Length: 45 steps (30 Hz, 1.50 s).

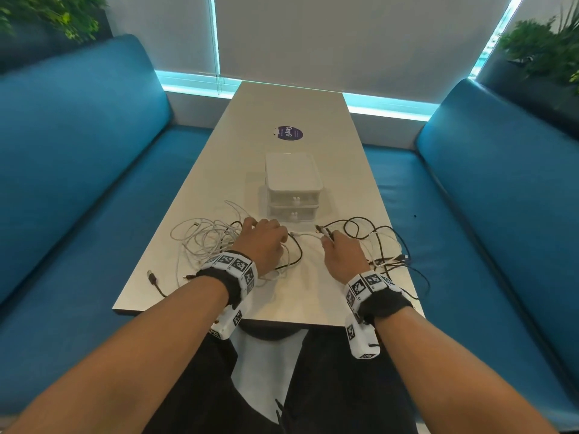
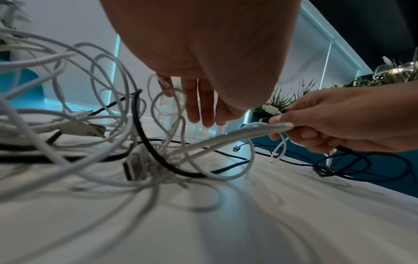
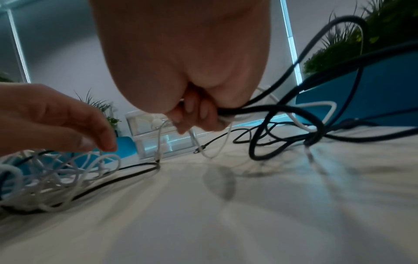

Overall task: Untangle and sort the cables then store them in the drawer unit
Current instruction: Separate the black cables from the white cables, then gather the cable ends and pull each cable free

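A tangle of white cables (image 1: 203, 238) lies on the table's left side, with black cables (image 1: 380, 242) looped on the right. My left hand (image 1: 261, 242) hovers over the white tangle (image 2: 79, 110), fingers (image 2: 201, 105) hanging straight, holding nothing. My right hand (image 1: 343, 255) grips a bunch of black and white cable ends (image 1: 324, 231); in the right wrist view its curled fingers (image 3: 199, 114) close round black and white strands. A small white two-drawer unit (image 1: 293, 186) stands just behind the hands, both drawers closed.
The pale table (image 1: 282, 120) carries a purple round sticker (image 1: 289, 133) beyond the drawer unit. A loose black USB plug (image 1: 152, 278) lies near the front-left edge. Blue bench seats (image 1: 78, 189) flank the table on both sides; plants stand behind them.
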Tool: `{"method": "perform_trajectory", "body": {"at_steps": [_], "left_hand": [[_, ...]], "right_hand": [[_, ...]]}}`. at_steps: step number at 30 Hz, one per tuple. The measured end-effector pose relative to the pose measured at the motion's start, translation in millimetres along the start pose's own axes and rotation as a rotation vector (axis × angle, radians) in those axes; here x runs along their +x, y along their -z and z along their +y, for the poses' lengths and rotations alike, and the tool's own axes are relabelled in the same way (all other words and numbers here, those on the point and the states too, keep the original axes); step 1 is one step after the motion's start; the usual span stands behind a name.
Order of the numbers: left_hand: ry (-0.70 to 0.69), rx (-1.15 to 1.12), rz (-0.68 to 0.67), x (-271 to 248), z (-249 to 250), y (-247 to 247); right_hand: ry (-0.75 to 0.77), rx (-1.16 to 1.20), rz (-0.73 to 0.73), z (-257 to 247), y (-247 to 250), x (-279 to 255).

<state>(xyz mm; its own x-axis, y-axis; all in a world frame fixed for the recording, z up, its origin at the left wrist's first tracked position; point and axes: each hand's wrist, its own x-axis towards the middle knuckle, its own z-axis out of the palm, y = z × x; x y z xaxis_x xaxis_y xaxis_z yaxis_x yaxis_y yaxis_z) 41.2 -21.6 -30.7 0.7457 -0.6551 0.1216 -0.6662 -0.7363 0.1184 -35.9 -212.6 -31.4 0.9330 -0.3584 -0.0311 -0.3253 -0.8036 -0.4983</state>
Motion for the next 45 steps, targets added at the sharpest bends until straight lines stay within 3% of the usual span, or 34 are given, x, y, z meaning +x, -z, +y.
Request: {"method": "perform_trajectory", "body": {"at_steps": [4,9,13,17,21,25,27,33,37,41,45], "left_hand": [[0.023,-0.097,0.162,-5,-13,8],[0.163,-0.12,0.311,-18,-37,23],[0.332,-0.325,0.108,-35,-60,37],[0.367,-0.457,0.013,-50,-80,53],[0.293,-0.335,-0.251,-59,-90,53],[0.202,-0.11,-0.405,-65,-95,36],[0.175,0.006,-0.414,-65,-97,26],[0.257,0.048,-0.309,-59,-90,16],[0.309,-0.149,-0.229,-50,-76,12],[0.325,-0.379,-0.244,-40,-56,15],[0.231,-0.358,-0.262,-35,-44,15]], "right_hand": [[0.127,0.047,-0.049,-10,-10,-6],[0.185,0.086,-0.077,-19,-22,-10],[0.19,0.115,-0.067,-23,-27,-10],[0.169,0.136,-0.103,-25,-31,-10],[0.197,0.134,-0.153,-29,-36,-13],[0.206,0.128,-0.156,-28,-39,-15],[0.209,0.12,-0.157,-26,-39,-15],[0.237,0.101,-0.158,-29,-36,-18],[0.255,0.09,-0.158,-29,-35,-18],[0.261,0.08,-0.17,-27,-37,-18],[0.254,0.112,-0.159,-26,-37,-20]]}}
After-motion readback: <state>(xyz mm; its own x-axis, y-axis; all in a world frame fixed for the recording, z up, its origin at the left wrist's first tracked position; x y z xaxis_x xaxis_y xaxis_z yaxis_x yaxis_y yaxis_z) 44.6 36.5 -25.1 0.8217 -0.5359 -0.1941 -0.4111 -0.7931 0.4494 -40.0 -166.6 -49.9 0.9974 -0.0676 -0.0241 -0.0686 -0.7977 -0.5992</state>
